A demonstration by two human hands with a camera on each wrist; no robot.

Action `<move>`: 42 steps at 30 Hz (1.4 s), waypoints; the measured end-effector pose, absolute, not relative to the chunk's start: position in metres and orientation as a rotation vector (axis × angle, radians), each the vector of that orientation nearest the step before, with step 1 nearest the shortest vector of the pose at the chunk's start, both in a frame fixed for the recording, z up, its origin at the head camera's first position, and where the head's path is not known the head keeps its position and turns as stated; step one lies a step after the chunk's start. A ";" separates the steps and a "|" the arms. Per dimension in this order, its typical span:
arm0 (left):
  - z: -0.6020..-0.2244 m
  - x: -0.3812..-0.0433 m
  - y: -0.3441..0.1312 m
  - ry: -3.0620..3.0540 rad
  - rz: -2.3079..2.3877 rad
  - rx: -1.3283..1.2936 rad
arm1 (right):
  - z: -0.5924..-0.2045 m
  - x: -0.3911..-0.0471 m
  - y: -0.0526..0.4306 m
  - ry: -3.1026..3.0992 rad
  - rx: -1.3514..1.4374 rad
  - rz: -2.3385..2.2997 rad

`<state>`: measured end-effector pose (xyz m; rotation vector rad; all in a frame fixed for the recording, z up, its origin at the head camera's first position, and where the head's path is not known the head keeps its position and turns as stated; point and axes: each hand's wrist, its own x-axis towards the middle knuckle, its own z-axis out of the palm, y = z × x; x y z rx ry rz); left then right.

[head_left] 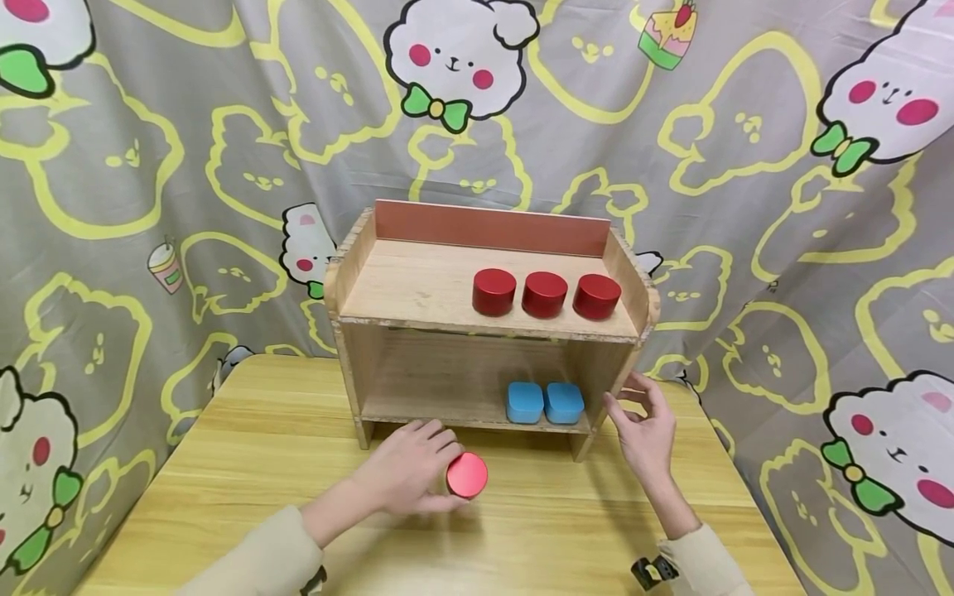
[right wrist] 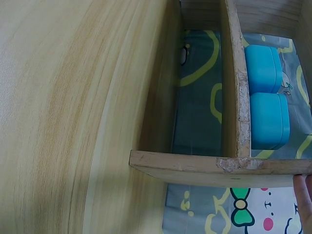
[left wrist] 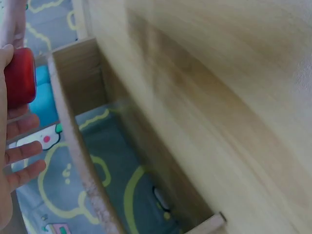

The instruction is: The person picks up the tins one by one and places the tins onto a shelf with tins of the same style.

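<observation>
My left hand (head_left: pixel 413 468) grips a shiny red round tin (head_left: pixel 467 475) in front of the wooden shelf (head_left: pixel 447 323), thumb on its near side. In the left wrist view the red tin (left wrist: pixel 20 78) sits by the thumb, the other fingers spread below it. At the shelf's right side, my right hand (head_left: pixel 647 426) touches the outer side panel with its fingertips, fingers loosely bent. Only a bit of the fingers (right wrist: pixel 304 202) shows at the panel in the right wrist view. Two blue rounded boxes (head_left: pixel 525 402) (right wrist: pixel 269 121) stand side by side on the lower shelf, at its right end.
Three red round tins (head_left: pixel 545 295) stand in a row on the upper shelf, toward the right. The shelf stands on a wood-grain table (head_left: pixel 261 463). A grey patterned curtain (head_left: pixel 246 149) hangs behind and on both sides.
</observation>
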<state>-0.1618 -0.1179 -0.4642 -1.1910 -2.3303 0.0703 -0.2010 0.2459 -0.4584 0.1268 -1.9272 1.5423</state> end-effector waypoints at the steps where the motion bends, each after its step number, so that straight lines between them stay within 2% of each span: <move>1: -0.461 -0.162 -0.119 -2.325 0.068 -1.184 | -0.458 -0.201 0.246 -1.928 0.126 1.541; 20: -0.417 -0.163 -0.133 -2.141 -0.002 -1.114 | -0.458 -0.202 0.245 -1.912 0.108 1.562; 29: -0.394 -0.163 -0.135 -2.100 -0.062 -1.079 | -0.446 -0.194 0.236 -1.907 0.088 1.578; 42: -0.359 -0.167 -0.138 -2.035 -0.096 -1.038 | -0.459 -0.202 0.246 -1.918 0.120 1.551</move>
